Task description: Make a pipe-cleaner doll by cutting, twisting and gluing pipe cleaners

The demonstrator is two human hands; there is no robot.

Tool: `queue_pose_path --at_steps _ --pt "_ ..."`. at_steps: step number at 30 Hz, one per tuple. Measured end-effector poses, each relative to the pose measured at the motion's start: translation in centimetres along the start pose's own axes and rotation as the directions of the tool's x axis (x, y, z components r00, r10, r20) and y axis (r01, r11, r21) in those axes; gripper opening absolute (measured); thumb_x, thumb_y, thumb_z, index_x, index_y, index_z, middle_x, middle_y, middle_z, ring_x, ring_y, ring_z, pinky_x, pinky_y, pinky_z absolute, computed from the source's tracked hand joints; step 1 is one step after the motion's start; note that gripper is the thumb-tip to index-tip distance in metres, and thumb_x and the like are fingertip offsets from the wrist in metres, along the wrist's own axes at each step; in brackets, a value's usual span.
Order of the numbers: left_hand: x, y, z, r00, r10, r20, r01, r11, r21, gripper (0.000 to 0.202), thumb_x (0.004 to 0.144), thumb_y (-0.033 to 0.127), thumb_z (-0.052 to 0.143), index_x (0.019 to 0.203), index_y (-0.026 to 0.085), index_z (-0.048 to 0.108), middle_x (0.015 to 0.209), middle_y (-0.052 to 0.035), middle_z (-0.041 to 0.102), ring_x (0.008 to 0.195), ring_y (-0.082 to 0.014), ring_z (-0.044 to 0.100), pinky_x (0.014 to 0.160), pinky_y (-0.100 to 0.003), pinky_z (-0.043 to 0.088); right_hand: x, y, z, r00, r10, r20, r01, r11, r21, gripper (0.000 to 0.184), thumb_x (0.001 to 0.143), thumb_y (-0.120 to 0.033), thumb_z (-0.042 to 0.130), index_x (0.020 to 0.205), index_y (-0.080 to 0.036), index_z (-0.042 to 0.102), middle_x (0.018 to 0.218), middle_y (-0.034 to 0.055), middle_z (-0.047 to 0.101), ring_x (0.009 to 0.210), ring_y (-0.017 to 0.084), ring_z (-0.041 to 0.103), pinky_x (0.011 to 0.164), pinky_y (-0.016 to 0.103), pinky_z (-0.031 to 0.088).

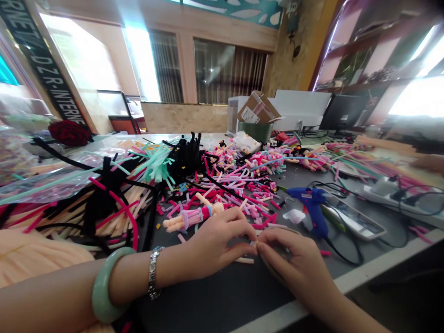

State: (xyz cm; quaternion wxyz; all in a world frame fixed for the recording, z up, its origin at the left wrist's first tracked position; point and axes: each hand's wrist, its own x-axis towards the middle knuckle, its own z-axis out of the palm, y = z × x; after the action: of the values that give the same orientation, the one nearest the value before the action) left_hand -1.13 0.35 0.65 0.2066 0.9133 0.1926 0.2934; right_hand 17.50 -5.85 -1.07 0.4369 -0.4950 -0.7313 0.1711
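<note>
My left hand (pixel 218 243) and my right hand (pixel 294 263) meet at the table's front, their fingertips pinching a small pale pipe-cleaner piece (pixel 255 245). A thin tan ring (pixel 274 252), perhaps a tape roll, lies under my right hand. Just beyond my left hand rests a peach pipe-cleaner doll (pixel 192 217) with pink and purple bands. A pale green bangle (pixel 107 284) and a silver bracelet (pixel 152 273) circle my left wrist. Cut pink, white and peach pipe-cleaner pieces (pixel 236 185) are heaped behind the doll.
A blue hot glue gun (pixel 310 203) lies to the right, its black cord trailing nearby. Black and peach pipe-cleaner bundles (pixel 104 203) fill the left side. A white power strip (pixel 385 189) sits right, another person's hand (pixel 430 163) at the edge. A cardboard box (pixel 258 108) stands behind.
</note>
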Motion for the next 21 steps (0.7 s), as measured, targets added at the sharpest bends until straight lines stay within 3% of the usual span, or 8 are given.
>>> queue_pose_path --at_steps 12,21 --pt "-0.08 0.30 -0.34 1.000 0.009 0.024 -0.009 1.000 -0.001 0.015 0.087 0.029 0.056 0.087 0.017 0.063 0.087 -0.0040 0.055 0.080 -0.0142 0.052 0.075 -0.026 0.041 -0.03 -0.49 -0.11 1.000 0.002 0.021 -0.003 1.000 0.020 0.015 0.082 -0.020 0.054 0.072 -0.020 0.066 0.069 -0.0006 0.068 0.064 0.014 0.062 0.058 0.021 0.046" --pt "-0.13 0.23 -0.31 0.997 0.077 0.017 -0.077 0.996 0.034 0.014 0.088 0.026 0.055 0.089 0.014 0.063 0.086 -0.0045 0.055 0.080 -0.0136 0.051 0.073 -0.024 0.041 -0.21 -0.33 0.00 0.994 0.089 0.059 -0.098 0.983 0.157 0.013 0.082 -0.023 0.057 0.073 -0.019 0.066 0.070 0.0000 0.065 0.064 0.013 0.058 0.058 0.021 0.045"
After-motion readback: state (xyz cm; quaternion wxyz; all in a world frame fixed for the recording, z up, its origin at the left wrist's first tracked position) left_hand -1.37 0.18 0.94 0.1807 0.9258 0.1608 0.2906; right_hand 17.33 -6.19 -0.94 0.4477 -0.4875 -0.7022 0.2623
